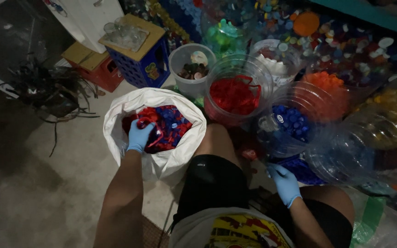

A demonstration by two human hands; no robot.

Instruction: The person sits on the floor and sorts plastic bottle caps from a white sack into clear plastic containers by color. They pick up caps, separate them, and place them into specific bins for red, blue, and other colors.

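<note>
On the dim concrete floor (37, 183), the left hand (139, 135) clutched caps (171, 126) inside the white sack (116, 115), fingers curled around a red ring; the right hand (285, 183) hung loosely curled and empty. Loose caps could have spilled beside the red tub (217, 115).

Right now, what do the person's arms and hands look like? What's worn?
Both hands wear thin light-blue disposable gloves that end at the wrist: left hand, right hand. Above the gloves both forearms are bare, with no sleeves. No watch, bands or markings show in this dim head view.
</note>
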